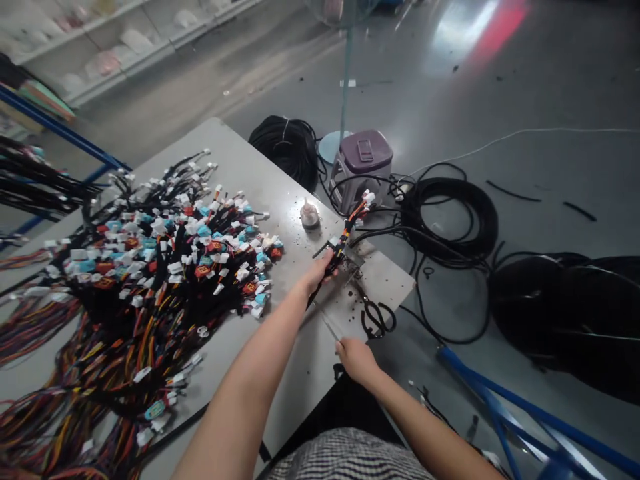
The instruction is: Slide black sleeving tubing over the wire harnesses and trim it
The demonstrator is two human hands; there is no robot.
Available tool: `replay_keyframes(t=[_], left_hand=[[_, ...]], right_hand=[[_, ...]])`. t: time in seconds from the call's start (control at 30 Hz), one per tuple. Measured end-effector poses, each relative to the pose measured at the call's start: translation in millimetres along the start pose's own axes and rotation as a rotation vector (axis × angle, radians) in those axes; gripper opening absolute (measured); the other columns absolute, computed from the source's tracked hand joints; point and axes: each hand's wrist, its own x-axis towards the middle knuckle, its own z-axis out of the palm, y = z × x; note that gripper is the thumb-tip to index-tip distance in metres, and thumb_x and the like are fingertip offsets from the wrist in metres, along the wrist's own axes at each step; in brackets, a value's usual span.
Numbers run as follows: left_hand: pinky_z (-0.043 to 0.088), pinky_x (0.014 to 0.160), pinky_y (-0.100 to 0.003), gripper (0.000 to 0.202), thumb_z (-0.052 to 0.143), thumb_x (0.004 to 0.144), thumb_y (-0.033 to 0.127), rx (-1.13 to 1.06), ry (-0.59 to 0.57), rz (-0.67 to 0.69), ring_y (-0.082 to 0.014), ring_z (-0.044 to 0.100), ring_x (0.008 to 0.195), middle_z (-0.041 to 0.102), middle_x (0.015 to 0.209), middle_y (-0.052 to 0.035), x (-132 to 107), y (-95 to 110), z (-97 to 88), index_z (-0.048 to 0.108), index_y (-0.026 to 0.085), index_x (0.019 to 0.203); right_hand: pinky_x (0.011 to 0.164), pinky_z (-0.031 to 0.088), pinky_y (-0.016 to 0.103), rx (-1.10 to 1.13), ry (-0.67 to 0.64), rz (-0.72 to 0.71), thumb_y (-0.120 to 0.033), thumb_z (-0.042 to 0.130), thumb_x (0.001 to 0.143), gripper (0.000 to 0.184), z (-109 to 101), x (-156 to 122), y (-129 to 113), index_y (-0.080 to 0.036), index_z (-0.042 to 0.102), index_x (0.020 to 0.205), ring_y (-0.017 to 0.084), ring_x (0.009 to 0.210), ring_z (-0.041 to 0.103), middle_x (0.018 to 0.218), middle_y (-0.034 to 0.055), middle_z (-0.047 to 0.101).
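Note:
My left hand (319,270) is stretched out over the grey table (250,167) and closed round a wire harness (350,227) of black, orange and red wires that ends in white connectors. My right hand (356,359) rests at the table's near edge, its fingers closed on the near end of a thin clear strip (327,327) lying on the table. Black scissors (375,317) lie just right of the strip, between my two hands.
A big heap of finished harnesses (150,267) with white, blue and red connectors covers the table's left half. A small glue bottle (309,215) stands beyond my left hand. On the floor sit a purple stool (363,163), black cable coils (450,213) and blue frame bars (525,407).

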Motion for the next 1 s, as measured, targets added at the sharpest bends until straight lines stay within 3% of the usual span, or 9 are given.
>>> replay_keyframes(t=[0.07,0.23,0.33,0.43,0.57,0.7,0.8,0.9,1.0], left_hand=[[0.014,0.039,-0.022,0.073,0.05,0.076,0.081,-0.016,0.025,-0.002,-0.004,0.027,0.036,0.05,0.055,0.0014,-2.0,-2.1,0.8,0.068,0.011,0.088],[0.012,0.041,-0.023,0.069,0.054,0.076,0.077,0.015,0.157,0.001,-0.0054,0.028,0.037,0.046,0.051,0.002,-0.9,-4.5,8.8,0.067,0.011,0.086],[0.011,0.042,-0.024,0.065,0.055,0.076,0.076,0.035,0.199,0.013,-0.0057,0.027,0.037,0.042,0.046,0.0032,-1.0,-5.4,11.6,0.064,0.011,0.079],[0.011,0.043,-0.024,0.065,0.061,0.067,0.079,0.043,0.223,0.039,-0.0058,0.027,0.038,0.041,0.045,0.004,-1.7,-5.8,11.4,0.058,0.015,0.068],[0.013,0.045,-0.025,0.069,0.064,0.055,0.084,0.101,0.149,0.134,-0.0052,0.028,0.041,0.041,0.047,0.0048,1.0,-4.8,10.3,0.052,0.016,0.061],[0.015,0.047,-0.025,0.071,0.063,0.051,0.086,0.097,0.137,0.152,-0.0058,0.026,0.044,0.034,0.046,0.0073,0.1,-11.6,8.6,0.051,0.017,0.061],[0.015,0.048,-0.026,0.071,0.057,0.055,0.088,0.149,0.22,0.158,-0.0068,0.025,0.047,0.03,0.046,0.0071,-11.4,-26.7,1.3,0.048,0.018,0.056],[0.015,0.049,-0.026,0.071,0.051,0.06,0.088,0.219,0.294,0.151,-0.0075,0.025,0.048,0.03,0.045,0.0056,-22.1,-36.2,-8.1,0.043,0.018,0.051],[0.016,0.048,-0.026,0.069,0.052,0.064,0.086,0.186,0.188,0.072,-0.0081,0.028,0.046,0.038,0.047,0.0043,-18.8,-27.8,-10.0,0.052,0.017,0.061]], right_hand=[[0.071,0.042,0.03,-0.032,0.122,-0.012,-0.039,0.047,0.094,0.034,-38.6,14.1,-14.9,-0.015,0.065,0.077,0.024,0.078,0.063,0.078,0.0122,0.066],[0.084,0.044,0.032,0.462,0.815,-0.136,-0.035,0.05,0.089,0.032,-185.2,79.4,-60.0,-0.017,0.062,0.112,0.022,0.085,0.061,0.084,0.0067,0.066],[0.072,0.048,0.029,0.851,0.681,-0.037,-0.03,0.064,0.078,0.019,-233.9,124.1,-103.2,-0.016,0.058,0.089,0.019,0.072,0.057,0.071,0.0035,0.06],[0.047,0.038,0.021,1.244,0.458,0.011,-0.028,0.059,0.08,0.019,-240.9,137.4,-124.9,-0.019,0.045,0.072,0.01,0.048,0.042,0.057,-0.0027,0.048],[0.042,0.036,0.018,1.581,0.393,-0.38,-0.026,0.071,0.067,0.029,-239.4,106.7,-107.4,-0.02,0.044,0.076,0.007,0.046,0.042,0.061,-0.0061,0.049],[0.041,0.035,0.017,1.543,0.222,-0.6,-0.031,0.075,0.066,0.036,-247.3,93.7,-101.9,-0.02,0.041,0.072,0.005,0.044,0.038,0.055,-0.0081,0.043],[0.034,0.023,0.018,1.485,0.279,-0.597,-0.041,0.076,0.065,0.051,-234.6,108.3,-118.2,-0.021,0.029,0.06,0.004,0.036,0.022,0.045,-0.0109,0.022],[0.033,0.022,0.02,1.439,0.357,-0.593,-0.05,0.076,0.062,0.058,-209.9,121.3,-129.3,-0.022,0.025,0.055,0.004,0.035,0.021,0.043,-0.0102,0.019],[0.038,0.029,0.021,1.365,0.413,-0.594,-0.059,0.066,0.069,0.058,-196.6,125.2,-124.2,-0.023,0.022,0.055,0.006,0.037,0.024,0.045,-0.0084,0.019]])
